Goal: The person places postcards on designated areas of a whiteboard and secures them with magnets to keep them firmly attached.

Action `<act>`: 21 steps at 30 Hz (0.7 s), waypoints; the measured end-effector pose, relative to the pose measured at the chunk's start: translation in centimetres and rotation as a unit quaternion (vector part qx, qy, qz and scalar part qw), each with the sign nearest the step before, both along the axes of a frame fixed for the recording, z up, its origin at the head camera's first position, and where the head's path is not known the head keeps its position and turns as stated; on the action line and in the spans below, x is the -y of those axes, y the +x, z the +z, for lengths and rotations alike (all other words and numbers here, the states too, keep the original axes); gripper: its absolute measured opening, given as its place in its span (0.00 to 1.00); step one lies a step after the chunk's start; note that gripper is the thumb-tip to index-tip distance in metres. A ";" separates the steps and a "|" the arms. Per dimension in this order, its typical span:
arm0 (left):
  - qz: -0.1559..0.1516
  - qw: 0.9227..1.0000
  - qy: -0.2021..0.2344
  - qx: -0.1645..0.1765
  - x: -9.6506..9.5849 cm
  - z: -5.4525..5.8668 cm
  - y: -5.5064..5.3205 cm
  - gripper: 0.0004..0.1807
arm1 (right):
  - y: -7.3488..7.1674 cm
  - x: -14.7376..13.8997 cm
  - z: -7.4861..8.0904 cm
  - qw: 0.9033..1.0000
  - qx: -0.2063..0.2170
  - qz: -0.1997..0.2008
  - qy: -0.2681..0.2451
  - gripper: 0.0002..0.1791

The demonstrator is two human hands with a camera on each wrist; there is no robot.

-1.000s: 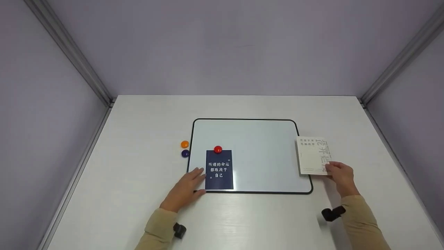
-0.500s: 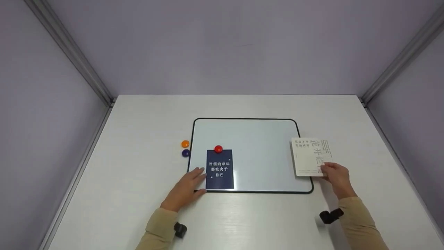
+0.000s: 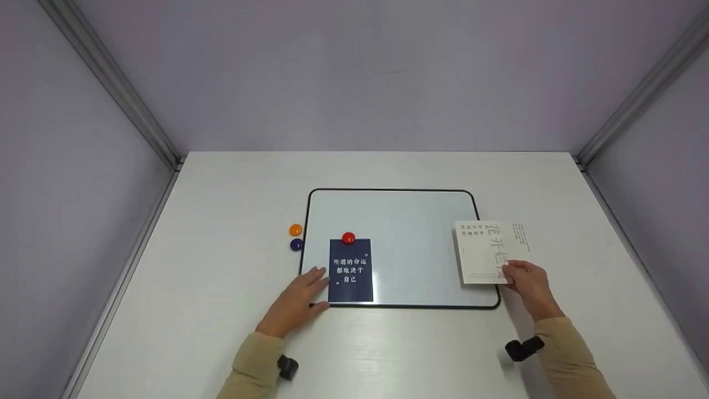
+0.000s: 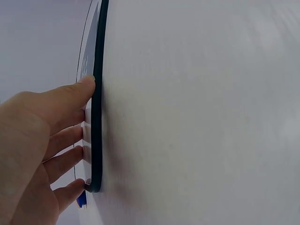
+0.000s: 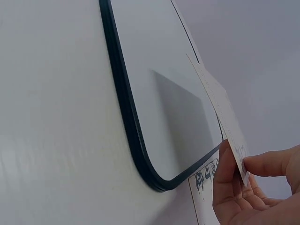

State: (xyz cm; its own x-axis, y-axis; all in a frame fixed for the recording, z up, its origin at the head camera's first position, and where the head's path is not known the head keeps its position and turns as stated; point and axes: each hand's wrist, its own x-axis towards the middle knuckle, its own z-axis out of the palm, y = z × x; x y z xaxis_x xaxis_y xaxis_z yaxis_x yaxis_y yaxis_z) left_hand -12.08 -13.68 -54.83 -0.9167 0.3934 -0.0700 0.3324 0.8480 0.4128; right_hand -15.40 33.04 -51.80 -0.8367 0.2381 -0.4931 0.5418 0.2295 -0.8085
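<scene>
My right hand [image 3: 529, 285] pinches a cream card [image 3: 477, 252] with printed characters by its lower right corner. The card is raised over the right edge of the whiteboard [image 3: 421, 238], and in the right wrist view its shadow falls on the board. My left hand [image 3: 296, 303] rests with fingers spread on the board's lower left corner. Its fingertips lie beside a dark blue card [image 3: 350, 288] with white characters. A red round magnet [image 3: 348, 238] sits on that card's top edge. The left wrist view shows the left thumb [image 4: 79, 91] on the board's dark rim.
Another pale printed card [image 3: 523, 239] lies on the table right of the board, partly hidden by the held one. An orange magnet [image 3: 296, 229] and a dark purple magnet [image 3: 297, 244] sit by the board's left edge. Walls stand behind and at both sides.
My right hand has moved left and slightly nearer with the cream card, bringing more of it over the whiteboard and uncovering part of another card. The left hand has stayed still.
</scene>
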 end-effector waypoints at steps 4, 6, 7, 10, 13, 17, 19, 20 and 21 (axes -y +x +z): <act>0.000 1.000 0.001 0.003 0.0 0.0 0.0 0.29 | 0.1 0.3 0.0 1.000 -0.002 0.012 0.005 0.28; -0.001 1.000 0.001 0.004 0.0 0.1 0.0 0.30 | 0.1 0.4 0.0 1.000 -0.005 0.015 0.002 0.27; -0.001 1.000 0.001 0.004 0.0 0.1 0.0 0.30 | 0.1 0.5 0.1 1.000 -0.006 0.015 -0.001 0.27; -0.001 1.000 0.002 0.003 0.0 0.1 0.0 0.30 | 0.2 0.8 0.1 1.000 -0.006 0.017 -0.007 0.25; -0.001 1.000 0.003 0.002 0.0 0.0 0.0 0.30 | 0.3 1.0 0.1 1.000 -0.007 0.023 -0.007 0.24; -0.003 1.000 0.003 -0.001 0.0 0.0 0.0 0.30 | 0.4 1.3 0.2 0.999 -0.010 0.031 -0.001 0.24; -0.007 1.000 0.002 -0.007 0.0 0.0 0.0 0.29 | 0.4 1.5 0.2 0.999 -0.010 0.032 -0.004 0.25; -0.008 1.000 0.002 -0.010 0.0 0.0 0.0 0.29 | 0.4 1.6 0.3 0.999 -0.010 0.032 -0.006 0.25; -0.010 1.000 0.000 -0.013 0.0 0.0 0.0 0.29 | 0.5 1.7 0.3 0.999 -0.011 0.031 -0.011 0.25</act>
